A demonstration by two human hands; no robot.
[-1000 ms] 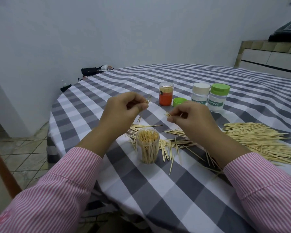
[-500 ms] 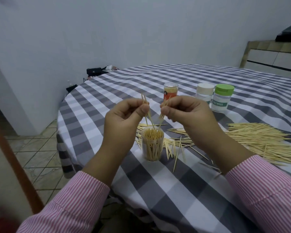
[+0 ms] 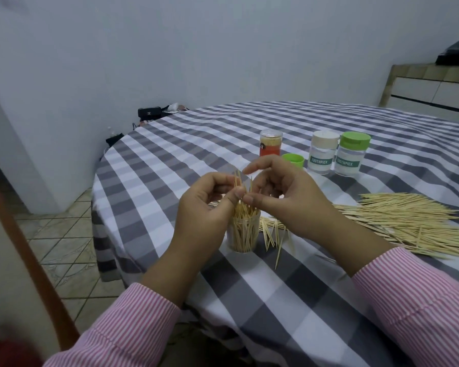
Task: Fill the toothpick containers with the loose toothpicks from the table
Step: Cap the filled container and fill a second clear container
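A clear open container [image 3: 243,235], nearly full of upright toothpicks, stands on the checked tablecloth [image 3: 289,308] near the table's left edge. My left hand [image 3: 204,207] and my right hand [image 3: 284,192] meet just above its mouth. Both pinch a small bunch of toothpicks [image 3: 240,186] whose lower ends reach into the container. A large pile of loose toothpicks [image 3: 408,223] lies to the right, with a few strays [image 3: 273,234] beside the container.
Farther back stand an orange-labelled capped container [image 3: 270,143], a loose green lid [image 3: 292,160], a white-capped toothpick jar [image 3: 323,152] and a green-capped one [image 3: 352,153]. A wooden chair back [image 3: 32,266] rises at the left. A tiled floor lies beyond the table edge.
My hands came together from apart and lowered the bunch of toothpicks onto the container's mouth. The view has shifted slightly right.
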